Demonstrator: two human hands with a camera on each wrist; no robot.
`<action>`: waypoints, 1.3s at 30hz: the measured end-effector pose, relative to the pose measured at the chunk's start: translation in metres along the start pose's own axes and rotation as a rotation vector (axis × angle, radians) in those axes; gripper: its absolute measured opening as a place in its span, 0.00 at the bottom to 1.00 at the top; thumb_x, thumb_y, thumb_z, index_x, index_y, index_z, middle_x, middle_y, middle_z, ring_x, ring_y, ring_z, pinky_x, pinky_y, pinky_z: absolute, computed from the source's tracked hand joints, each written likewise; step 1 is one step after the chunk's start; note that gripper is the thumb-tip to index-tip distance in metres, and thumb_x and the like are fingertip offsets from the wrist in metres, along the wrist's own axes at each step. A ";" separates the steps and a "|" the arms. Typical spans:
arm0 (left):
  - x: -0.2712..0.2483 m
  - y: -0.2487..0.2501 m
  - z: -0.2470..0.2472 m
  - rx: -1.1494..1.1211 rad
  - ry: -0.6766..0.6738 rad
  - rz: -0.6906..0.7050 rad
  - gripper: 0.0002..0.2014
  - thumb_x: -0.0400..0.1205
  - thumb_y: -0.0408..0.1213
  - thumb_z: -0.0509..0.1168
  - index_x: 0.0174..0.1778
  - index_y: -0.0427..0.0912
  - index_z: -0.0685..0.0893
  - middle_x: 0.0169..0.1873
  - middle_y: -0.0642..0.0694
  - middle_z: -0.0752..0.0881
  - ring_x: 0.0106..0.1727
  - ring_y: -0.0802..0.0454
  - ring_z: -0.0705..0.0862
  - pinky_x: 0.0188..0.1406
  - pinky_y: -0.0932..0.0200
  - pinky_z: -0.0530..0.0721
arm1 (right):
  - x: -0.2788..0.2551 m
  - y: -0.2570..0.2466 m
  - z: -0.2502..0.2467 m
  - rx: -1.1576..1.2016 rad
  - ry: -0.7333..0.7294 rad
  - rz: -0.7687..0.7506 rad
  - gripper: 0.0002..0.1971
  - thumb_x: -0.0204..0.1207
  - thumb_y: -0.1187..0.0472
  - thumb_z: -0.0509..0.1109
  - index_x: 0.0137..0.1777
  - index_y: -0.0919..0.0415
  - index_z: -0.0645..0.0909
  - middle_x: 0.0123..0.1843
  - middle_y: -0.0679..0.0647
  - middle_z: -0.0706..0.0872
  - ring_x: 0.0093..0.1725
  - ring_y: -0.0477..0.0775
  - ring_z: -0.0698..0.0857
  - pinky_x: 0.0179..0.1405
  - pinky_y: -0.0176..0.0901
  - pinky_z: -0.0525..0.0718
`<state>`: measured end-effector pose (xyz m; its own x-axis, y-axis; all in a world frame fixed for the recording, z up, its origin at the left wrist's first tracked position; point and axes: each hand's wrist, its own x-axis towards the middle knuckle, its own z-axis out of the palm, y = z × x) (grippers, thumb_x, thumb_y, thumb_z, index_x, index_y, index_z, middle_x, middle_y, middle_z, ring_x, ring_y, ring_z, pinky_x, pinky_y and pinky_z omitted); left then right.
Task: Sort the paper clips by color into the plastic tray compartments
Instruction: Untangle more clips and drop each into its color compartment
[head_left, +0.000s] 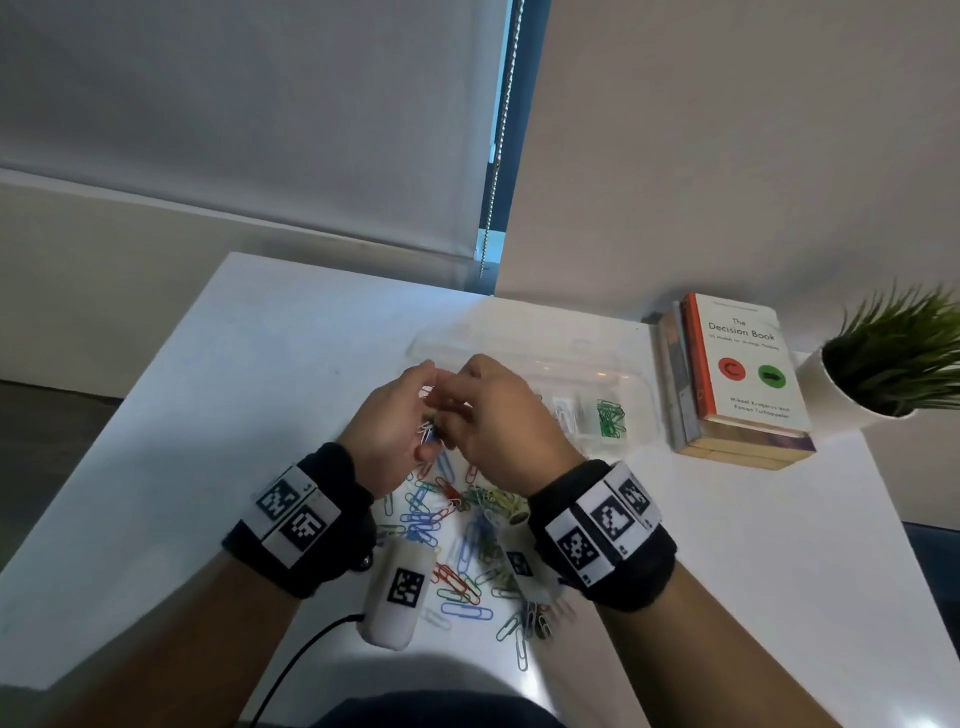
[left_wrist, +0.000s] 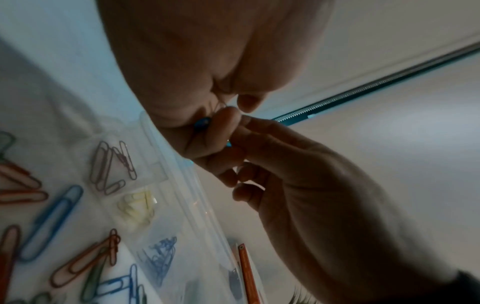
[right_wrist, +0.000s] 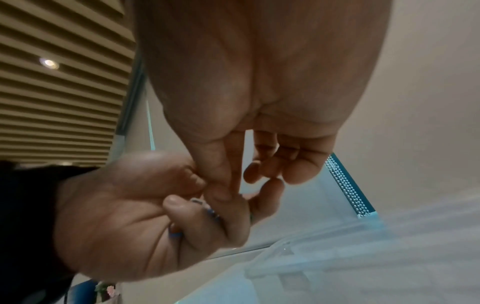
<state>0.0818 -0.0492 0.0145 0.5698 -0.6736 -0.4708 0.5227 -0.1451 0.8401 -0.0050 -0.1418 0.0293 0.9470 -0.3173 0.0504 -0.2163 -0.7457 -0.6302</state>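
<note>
Both hands meet in the air above the front left of the clear plastic tray (head_left: 524, 332). My left hand (head_left: 423, 415) is curled round a small bunch of paper clips (head_left: 427, 432), white and blue. In the wrist views blue clips (left_wrist: 202, 123) (right_wrist: 209, 210) show inside the left hand's (right_wrist: 182, 207) fingers. My right hand (head_left: 451, 404) reaches into that bunch, thumb and forefinger pinched on a clip there (left_wrist: 228, 144). Loose mixed clips (head_left: 457, 530) lie on the table under my wrists. The tray holds green (head_left: 610, 418), white (head_left: 563, 410), red (left_wrist: 111, 164), yellow (left_wrist: 137, 205) and blue (left_wrist: 161, 255) clips in separate compartments.
A stack of books (head_left: 737, 374) stands right of the tray, with a potted plant (head_left: 836, 384) beyond it. A white tagged device (head_left: 400, 587) with a black cable (head_left: 306, 649) lies among the clips near me. The white table's left edge (head_left: 119, 415) runs diagonally.
</note>
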 end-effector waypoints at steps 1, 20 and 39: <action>0.000 0.000 0.004 0.031 -0.003 0.005 0.17 0.89 0.44 0.50 0.45 0.39 0.78 0.24 0.48 0.77 0.22 0.54 0.72 0.22 0.59 0.59 | 0.000 0.001 0.000 -0.029 0.007 0.006 0.12 0.76 0.63 0.67 0.58 0.58 0.85 0.45 0.54 0.75 0.46 0.53 0.77 0.44 0.46 0.77; 0.005 0.008 0.021 -0.164 -0.264 -0.191 0.17 0.83 0.30 0.47 0.64 0.34 0.74 0.45 0.29 0.88 0.35 0.42 0.85 0.23 0.63 0.77 | -0.020 0.029 -0.039 0.365 0.236 0.262 0.05 0.77 0.62 0.70 0.39 0.57 0.82 0.32 0.49 0.88 0.30 0.43 0.83 0.34 0.36 0.80; 0.006 -0.007 0.016 -0.094 -0.337 -0.221 0.28 0.77 0.09 0.44 0.69 0.32 0.72 0.33 0.36 0.81 0.30 0.44 0.75 0.24 0.57 0.79 | -0.018 0.011 -0.037 -0.184 -0.227 0.143 0.09 0.78 0.61 0.69 0.54 0.56 0.88 0.46 0.55 0.91 0.40 0.51 0.83 0.39 0.40 0.78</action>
<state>0.0711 -0.0640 0.0104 0.2055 -0.8356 -0.5094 0.6739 -0.2567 0.6928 -0.0330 -0.1660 0.0499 0.9282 -0.3030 -0.2159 -0.3707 -0.8029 -0.4668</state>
